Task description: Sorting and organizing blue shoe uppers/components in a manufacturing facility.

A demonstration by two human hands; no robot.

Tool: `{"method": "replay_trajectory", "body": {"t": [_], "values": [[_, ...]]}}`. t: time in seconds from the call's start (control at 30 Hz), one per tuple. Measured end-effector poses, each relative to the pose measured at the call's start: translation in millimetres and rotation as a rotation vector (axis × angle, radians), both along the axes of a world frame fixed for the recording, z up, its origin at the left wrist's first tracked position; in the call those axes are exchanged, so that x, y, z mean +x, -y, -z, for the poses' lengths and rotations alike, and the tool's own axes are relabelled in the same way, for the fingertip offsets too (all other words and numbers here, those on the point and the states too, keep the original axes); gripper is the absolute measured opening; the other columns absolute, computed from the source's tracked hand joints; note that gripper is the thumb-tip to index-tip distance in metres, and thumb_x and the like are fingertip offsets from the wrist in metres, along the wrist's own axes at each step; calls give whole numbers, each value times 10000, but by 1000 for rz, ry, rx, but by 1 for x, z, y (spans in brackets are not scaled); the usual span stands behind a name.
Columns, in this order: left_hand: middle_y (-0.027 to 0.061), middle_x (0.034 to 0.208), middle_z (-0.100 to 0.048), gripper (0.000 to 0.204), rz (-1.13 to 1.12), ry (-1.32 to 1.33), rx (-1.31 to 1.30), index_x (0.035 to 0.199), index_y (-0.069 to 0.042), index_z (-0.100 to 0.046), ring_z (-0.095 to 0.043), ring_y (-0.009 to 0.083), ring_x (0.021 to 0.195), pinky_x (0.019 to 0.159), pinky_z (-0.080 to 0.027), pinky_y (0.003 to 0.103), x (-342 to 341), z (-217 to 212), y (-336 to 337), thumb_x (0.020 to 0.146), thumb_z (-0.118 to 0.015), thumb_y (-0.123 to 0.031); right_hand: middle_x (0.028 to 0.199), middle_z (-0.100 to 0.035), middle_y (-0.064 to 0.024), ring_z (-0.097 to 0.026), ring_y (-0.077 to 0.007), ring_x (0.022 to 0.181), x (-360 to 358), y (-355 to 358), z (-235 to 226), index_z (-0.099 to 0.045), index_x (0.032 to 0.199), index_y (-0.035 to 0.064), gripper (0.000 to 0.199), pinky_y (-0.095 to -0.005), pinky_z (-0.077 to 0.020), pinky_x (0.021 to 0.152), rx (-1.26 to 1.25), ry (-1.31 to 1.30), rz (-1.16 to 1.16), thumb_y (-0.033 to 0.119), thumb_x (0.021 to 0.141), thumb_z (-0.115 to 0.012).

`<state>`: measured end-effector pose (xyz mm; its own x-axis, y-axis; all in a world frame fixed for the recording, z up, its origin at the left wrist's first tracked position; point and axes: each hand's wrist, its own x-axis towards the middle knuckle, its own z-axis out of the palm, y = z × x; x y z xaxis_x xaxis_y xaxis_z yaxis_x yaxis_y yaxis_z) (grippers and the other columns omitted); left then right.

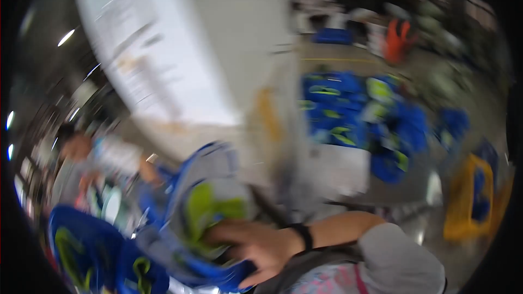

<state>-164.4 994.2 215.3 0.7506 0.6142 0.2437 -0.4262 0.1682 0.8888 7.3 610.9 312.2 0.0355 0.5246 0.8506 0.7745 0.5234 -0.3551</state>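
A blue and grey fabric bag [210, 166] with a lime-green patch tilts in front of me, blurred by motion. My right hand [261, 250], with a black band at the wrist, closes on its lower right side. Its fingers press into the green and grey cloth while the thumb lies along the blue edge; the fingertips are partly hidden. Left of this bag are more blue pieces with green loops [90, 250], close against it. My left hand does not show.
A white pillar [239, 38] with papers stands just beyond the bag. At left, a co-worker [103, 155] reaches an arm toward blue fabric. Blue and green bags [338, 109] pile on the floor at right, near a yellow crate [452, 201]. An orange-clad figure [397, 41] is farther back.
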Motion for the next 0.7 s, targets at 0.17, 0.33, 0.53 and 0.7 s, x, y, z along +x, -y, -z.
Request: {"method": "replay_trajectory", "body": {"t": [0.17,0.33,0.53,0.7], "values": [[200,1235,-467,769,405,118,147,1327,15,-323,-504,287,1092,951,-387,416,180,-41,110,772,-650,-404,1063,-490,-280,-510,-436,944,-21,118,-10,-571,774,-75,599,-461,-436,791,101,59,221,521,733,-629],[198,1224,-476,792,513,209,183,1344,9,-292,-506,286,1093,950,-390,413,204,-48,273,771,-655,-399,1138,-455,-275,-481,-435,1023,-72,281,40,-560,877,-69,507,-483,-397,848,101,-54,583,406,734,-663],[194,1210,-486,822,475,294,164,1364,1,-254,-508,284,1095,949,-394,410,218,-38,390,769,-662,-393,1159,-476,-167,-481,-327,1074,-104,395,103,-585,1109,23,538,-374,-386,921,-134,-446,919,357,708,-717],[188,1217,-480,1008,571,413,840,1382,39,-173,-491,267,1120,974,-352,384,239,-39,502,711,-657,-536,1154,-497,-146,-469,-303,1084,-120,469,144,-590,1136,42,550,-360,-356,951,-185,-738,1170,300,682,-762]]}}
